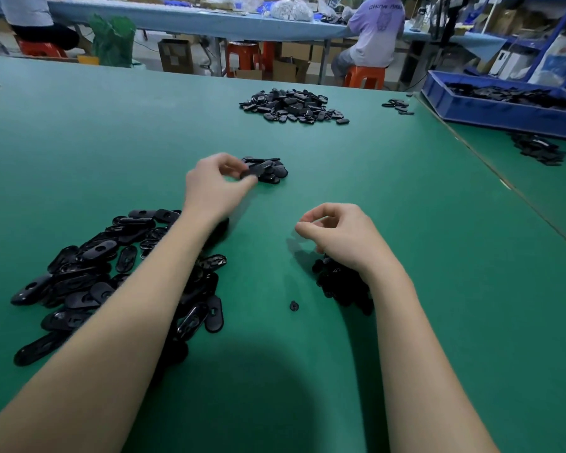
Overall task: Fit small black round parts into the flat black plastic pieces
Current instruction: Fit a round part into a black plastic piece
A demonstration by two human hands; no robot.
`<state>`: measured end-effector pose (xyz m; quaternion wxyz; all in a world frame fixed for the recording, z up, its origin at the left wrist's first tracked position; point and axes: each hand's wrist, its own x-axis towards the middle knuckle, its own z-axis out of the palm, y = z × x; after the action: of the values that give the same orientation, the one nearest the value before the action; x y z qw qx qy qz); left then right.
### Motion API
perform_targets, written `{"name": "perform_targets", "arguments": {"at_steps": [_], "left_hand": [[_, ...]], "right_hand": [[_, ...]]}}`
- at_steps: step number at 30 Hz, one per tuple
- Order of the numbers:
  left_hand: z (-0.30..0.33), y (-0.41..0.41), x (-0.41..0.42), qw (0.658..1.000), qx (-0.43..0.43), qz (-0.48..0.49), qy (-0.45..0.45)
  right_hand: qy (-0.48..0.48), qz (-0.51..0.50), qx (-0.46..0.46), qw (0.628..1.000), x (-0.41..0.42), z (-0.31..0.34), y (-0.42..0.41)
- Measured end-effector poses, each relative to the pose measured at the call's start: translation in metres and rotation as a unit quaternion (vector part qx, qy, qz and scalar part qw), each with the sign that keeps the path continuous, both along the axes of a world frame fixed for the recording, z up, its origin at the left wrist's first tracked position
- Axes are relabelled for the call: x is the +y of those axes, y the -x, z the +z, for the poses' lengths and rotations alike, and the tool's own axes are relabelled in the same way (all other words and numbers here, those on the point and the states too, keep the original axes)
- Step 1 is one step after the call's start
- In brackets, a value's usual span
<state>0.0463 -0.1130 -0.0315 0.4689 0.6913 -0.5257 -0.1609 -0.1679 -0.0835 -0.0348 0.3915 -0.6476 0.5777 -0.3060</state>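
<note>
Left hand (215, 184) pinches a flat black oval plastic piece (249, 173) at the small middle pile (268, 171) on the green counter (406, 223); right hand (337, 233) hovers, fingers curled, seemingly holding nothing, over small black round parts (340, 282).

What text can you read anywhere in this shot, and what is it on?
"CHINA", then a blurred second word: back of the lilac T-shirt on the person seated at the far table.
Graphic under that text: too blurred to read.
Black plastic pieces, blue crate, cardboard boxes: no legible markings.
</note>
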Motion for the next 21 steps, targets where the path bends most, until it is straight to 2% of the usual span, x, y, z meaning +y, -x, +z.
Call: {"name": "perform_targets", "arguments": {"at_steps": [4,10,14,18,21], "left_hand": [[0.011,-0.002,-0.058,0.996,0.063,0.041,-0.057],[0.002,0.003,-0.097,0.987,0.044,0.045,-0.149],[0.002,0.001,-0.084,0.989,0.068,0.019,-0.127],[0.004,-0.003,-0.037,0.990,0.115,-0.017,-0.077],[0.004,-0.003,0.003,0.985,0.143,-0.059,-0.072]], "right_hand": [[0.000,0.033,0.032,0.999,0.002,-0.001,-0.006],[0.009,0.050,0.070,0.996,0.002,-0.001,-0.010],[0.016,0.057,0.090,0.994,0.004,-0.002,-0.015],[0.057,0.060,0.155,0.984,0.008,-0.004,-0.030],[0.085,0.108,0.154,0.979,0.014,-0.005,-0.046]]}}
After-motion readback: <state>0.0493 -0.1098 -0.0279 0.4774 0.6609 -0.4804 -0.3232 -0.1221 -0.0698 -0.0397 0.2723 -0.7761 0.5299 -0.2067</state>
